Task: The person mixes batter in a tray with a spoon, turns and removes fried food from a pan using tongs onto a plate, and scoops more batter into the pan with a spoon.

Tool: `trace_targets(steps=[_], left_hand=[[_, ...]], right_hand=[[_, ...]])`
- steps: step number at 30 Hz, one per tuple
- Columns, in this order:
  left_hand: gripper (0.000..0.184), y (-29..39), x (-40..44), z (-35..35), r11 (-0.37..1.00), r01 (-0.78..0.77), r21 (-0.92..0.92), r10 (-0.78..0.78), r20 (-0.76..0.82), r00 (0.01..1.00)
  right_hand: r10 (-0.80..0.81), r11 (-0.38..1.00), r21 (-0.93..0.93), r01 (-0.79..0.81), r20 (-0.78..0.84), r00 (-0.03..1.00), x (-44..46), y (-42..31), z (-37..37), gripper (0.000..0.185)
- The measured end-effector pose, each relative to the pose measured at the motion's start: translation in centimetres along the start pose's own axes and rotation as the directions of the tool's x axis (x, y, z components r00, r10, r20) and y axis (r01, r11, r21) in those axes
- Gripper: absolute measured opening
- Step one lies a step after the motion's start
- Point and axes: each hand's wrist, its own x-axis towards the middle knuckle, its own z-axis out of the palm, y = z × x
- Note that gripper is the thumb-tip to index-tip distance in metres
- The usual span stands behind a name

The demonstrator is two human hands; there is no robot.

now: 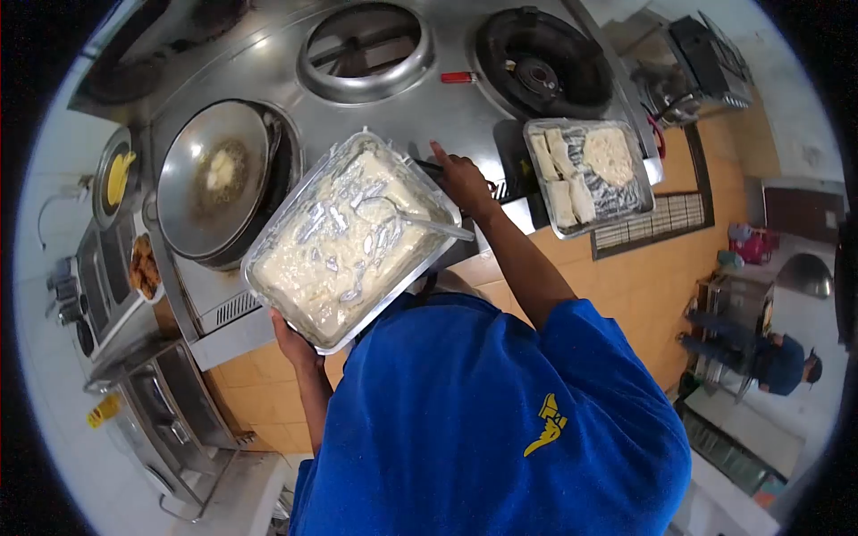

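Observation:
My left hand (295, 344) is closed on the lower left edge of a metal tray (259, 286), its fingers partly hidden beneath. Pale, wet batter (313, 277) covers the tray's bottom, with bare metal streaks. A metal spoon (429, 225) rests in the batter, its handle over the right rim. Beyond that rim is my right hand (469, 186), index finger extended and the other fingers curled beside something dark I cannot make out. To its right, a second tray (626, 198) holds several pale rolls (561, 179) and a flat, pale, batter-coated piece (609, 156).
On the left, a wok (183, 196) contains oil and pale frying pieces (223, 170). Two burners (366, 54) (536, 71) and a red lighter-like object (458, 78) are behind. Browned food (143, 266) lies at the left; a person (782, 362) is at far right.

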Motion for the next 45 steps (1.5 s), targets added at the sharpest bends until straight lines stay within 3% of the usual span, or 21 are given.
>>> trace_targets(steps=[3, 4, 5, 8, 10, 13, 15, 17, 22, 24, 26, 27, 28, 29, 30, 33, 36, 40, 43, 45], left_hand=[[0.053, 2.8, -1.1, -1.5, 0.999, -0.026, 0.03, 0.024, 0.039, 0.999], [0.053, 3.6, -1.9, -1.5, 0.998, -0.042, 0.036, 0.04, 0.044, 0.998], [0.053, 6.7, -2.4, -0.9, 0.992, -0.003, 0.128, 0.004, -0.008, 1.0], [0.052, 8.0, -2.9, -1.6, 0.981, -0.02, 0.191, 0.021, -0.005, 1.0], [0.052, 8.4, -2.6, -2.0, 0.979, -0.018, 0.201, 0.019, 0.001, 1.0], [0.051, 8.9, -3.0, -1.7, 0.987, 0.03, 0.156, -0.02, -0.065, 0.998], [0.05, 9.0, -2.2, -2.7, 0.98, -0.005, 0.197, 0.014, -0.046, 0.999], [0.048, 8.8, -1.1, -4.0, 0.982, -0.012, 0.188, 0.022, -0.052, 0.998], [0.049, 9.4, -0.1, -5.7, 0.927, -0.064, 0.37, 0.077, -0.021, 0.997], [0.049, 9.0, 0.5, -6.7, 0.903, -0.077, 0.424, 0.087, -0.003, 0.996], [0.049, 10.0, -0.4, -5.1, 0.95, -0.009, 0.312, 0.012, -0.008, 1.0], [0.049, 11.1, -1.4, -3.4, 0.937, -0.013, 0.348, 0.02, -0.017, 1.0], [0.049, 11.9, -2.1, -2.3, 0.923, -0.015, 0.384, 0.027, -0.027, 0.999], [0.05, 11.9, -2.1, -2.4, 0.915, -0.033, 0.403, 0.044, -0.019, 0.999], [0.05, 11.7, -1.8, -2.7, 0.905, -0.05, 0.421, 0.059, -0.008, 0.998], [0.052, 10.9, -0.7, -3.2, 0.905, -0.033, 0.425, 0.033, 0.007, 0.999], [0.054, 9.6, 0.5, -2.8, 0.917, -0.035, 0.398, 0.023, 0.034, 0.999], [0.053, 8.2, 2.7, -2.0, 0.928, -0.039, 0.371, -0.009, 0.129, 0.992], [0.05, 8.8, 3.7, -2.0, 0.927, -0.008, 0.375, -0.048, 0.139, 0.989], [0.05, 9.9, 3.1, -1.5, 0.932, 0.02, 0.363, -0.078, 0.145, 0.986]], right_hand=[[0.01, 0.997, 0.075, 0.0, -0.123, 0.992, -1.9, -4.4, -0.1, 0.069], [0.1, 0.985, 0.146, -0.093, -0.044, 0.994, -2.3, -5.2, -0.6, 0.064], [0.192, 0.97, 0.154, -0.186, -0.022, 0.981, -4.0, -6.9, -1.0, 0.066], [0.228, 0.965, 0.159, -0.21, -0.103, 0.968, -4.7, -7.6, -1.9, 0.072], [0.21, 0.975, 0.101, -0.198, -0.127, 0.969, -4.9, -7.5, -1.7, 0.073], [0.119, 0.993, 0.01, -0.122, -0.294, 0.948, -4.7, -7.8, -1.5, 0.063], [0.136, 0.985, -0.061, -0.161, -0.301, 0.944, -4.3, -7.3, -0.4, 0.062], [0.156, 0.982, -0.051, -0.181, -0.316, 0.936, -4.3, -7.8, -0.3, 0.063], [0.182, 0.981, -0.002, -0.192, -0.297, 0.937, -4.6, -7.2, -0.2, 0.067], [0.142, 0.99, 0.041, -0.136, -0.348, 0.927, -5.2, -8.3, -1.9, 0.062], [0.143, 0.988, 0.098, -0.116, -0.344, 0.928, -5.3, -9.6, -4.1, 0.056], [0.136, 0.984, 0.165, -0.073, -0.414, 0.9, -5.5, -9.7, -4.1, 0.044], [0.22, 0.928, 0.36, -0.099, -0.31, 0.925, -5.9, -10.4, -5.1, 0.037], [0.371, 0.739, 0.635, -0.226, -0.103, 0.923, -6.8, -11.4, -6.2, 0.036], [0.444, 0.46, 0.811, -0.361, 0.141, 0.885, -7.3, -13.7, -9.0, 0.036], [0.367, 0.523, 0.672, -0.524, 0.377, 0.851, -9.1, -16.3, -11.9, 0.03], [0.243, 0.87, 0.401, -0.288, 0.16, 0.957, -10.3, -17.1, -11.2, 0.028], [0.337, 0.908, 0.185, -0.376, 0.211, 0.918, -9.9, -18.7, -12.2, 0.026], [0.149, 0.977, 0.134, -0.169, 0.147, 0.978, -10.0, -20.3, -12.8, 0.023], [0.109, 0.991, 0.061, -0.115, 0.101, 0.989, -9.7, -21.1, -13.0, 0.024]])
